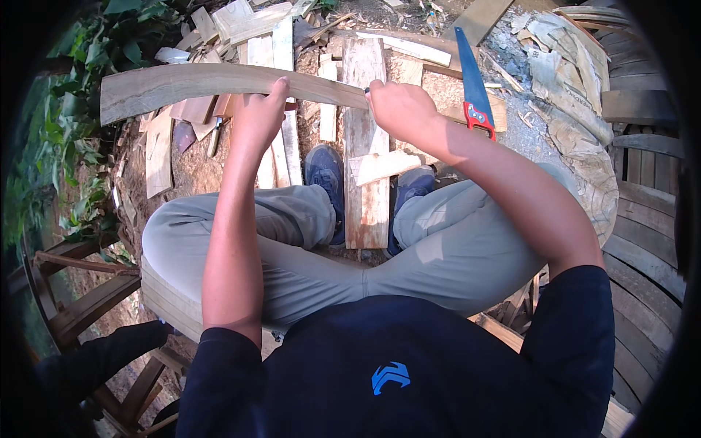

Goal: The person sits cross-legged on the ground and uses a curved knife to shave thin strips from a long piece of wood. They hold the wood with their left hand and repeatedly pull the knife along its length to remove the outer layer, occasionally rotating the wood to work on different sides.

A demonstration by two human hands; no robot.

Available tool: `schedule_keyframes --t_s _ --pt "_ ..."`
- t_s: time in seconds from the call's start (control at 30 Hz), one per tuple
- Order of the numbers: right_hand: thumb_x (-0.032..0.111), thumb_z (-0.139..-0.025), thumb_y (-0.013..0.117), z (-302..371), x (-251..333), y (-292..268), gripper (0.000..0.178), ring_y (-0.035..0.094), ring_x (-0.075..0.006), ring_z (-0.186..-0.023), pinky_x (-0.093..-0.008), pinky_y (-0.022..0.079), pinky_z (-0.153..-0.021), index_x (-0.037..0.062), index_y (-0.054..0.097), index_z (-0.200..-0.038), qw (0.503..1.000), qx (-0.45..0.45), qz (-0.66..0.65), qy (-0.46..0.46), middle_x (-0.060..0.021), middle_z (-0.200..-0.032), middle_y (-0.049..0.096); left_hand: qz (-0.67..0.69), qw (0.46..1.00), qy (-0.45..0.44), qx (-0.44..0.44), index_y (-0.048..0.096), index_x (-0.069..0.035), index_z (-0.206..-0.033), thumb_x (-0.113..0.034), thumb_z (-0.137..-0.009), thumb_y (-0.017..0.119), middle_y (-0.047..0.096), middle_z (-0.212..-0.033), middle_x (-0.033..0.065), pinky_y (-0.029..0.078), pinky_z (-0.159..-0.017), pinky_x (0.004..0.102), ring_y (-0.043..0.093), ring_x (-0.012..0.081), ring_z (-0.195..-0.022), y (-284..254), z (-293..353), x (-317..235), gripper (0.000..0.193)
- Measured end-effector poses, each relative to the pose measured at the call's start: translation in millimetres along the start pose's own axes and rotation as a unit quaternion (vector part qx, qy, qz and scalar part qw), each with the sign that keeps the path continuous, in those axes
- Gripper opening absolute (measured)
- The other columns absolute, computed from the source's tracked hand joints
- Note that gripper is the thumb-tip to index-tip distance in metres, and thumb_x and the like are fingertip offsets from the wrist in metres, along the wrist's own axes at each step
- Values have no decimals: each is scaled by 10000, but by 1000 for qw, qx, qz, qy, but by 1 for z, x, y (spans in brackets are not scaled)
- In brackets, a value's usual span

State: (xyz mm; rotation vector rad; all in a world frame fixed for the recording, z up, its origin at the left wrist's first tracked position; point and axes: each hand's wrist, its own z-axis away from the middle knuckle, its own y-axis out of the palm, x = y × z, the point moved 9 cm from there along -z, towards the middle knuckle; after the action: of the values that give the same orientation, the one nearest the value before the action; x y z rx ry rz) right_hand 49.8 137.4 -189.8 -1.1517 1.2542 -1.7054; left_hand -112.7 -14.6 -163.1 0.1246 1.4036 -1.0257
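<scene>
1. The left hand (266,109) is closed in a fist around a long curved board (175,84), near the board's middle. Its thumb is up by the top edge. The left arm goes almost straight out in front.
2. The right hand (401,109) is closed too, at the right end of the same board. Its fingers hide that end. A tiny dark thing pokes out by the thumb, and I cannot tell what it is. The right arm bends at the elbow and slants in from the right.
3. The curved board is held up in front of the person, side to side, past the shoes. Its wide end sticks out far to the left.
4. A long plank (365,212) lies on the ground between the left shoe (325,171) and the right shoe (412,184). A short wood piece (385,167) lies across it.
5. A saw (475,80) with a blue blade and a red handle lies past the right arm. Its handle is just beside that arm.
6. Past the curved board there are lots of wood scraps (255,25) in a messy heap. The board covers some of them.
7. Green leaves (87,58) grow at the far left. Curved wood strips (646,226) are stacked at the right.
</scene>
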Motion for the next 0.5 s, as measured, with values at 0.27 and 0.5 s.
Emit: schedule_keyframes --t_s 0.27,0.5 --pt "323 -1064 445 0 -18 23 366 706 -367 -731 -464 567 -663 -19 574 -1052 996 67 -47 41 -242 -861 710 41 999 13 10 616 140 -1169 -305 -998 568 719 -1056 224 612 -757 347 761 294 -911 10 11 -19 479" --pt "397 -1064 458 -5 -21 -13 299 272 28 -451 -167 183 -330 110 486 -984 705 183 -643 237 65 -705 431 117 991 23 -68 614 123 -1216 -329 -1014 565 721 -1058 243 608 -785 344 757 287 -933 -34 13 -29 498"
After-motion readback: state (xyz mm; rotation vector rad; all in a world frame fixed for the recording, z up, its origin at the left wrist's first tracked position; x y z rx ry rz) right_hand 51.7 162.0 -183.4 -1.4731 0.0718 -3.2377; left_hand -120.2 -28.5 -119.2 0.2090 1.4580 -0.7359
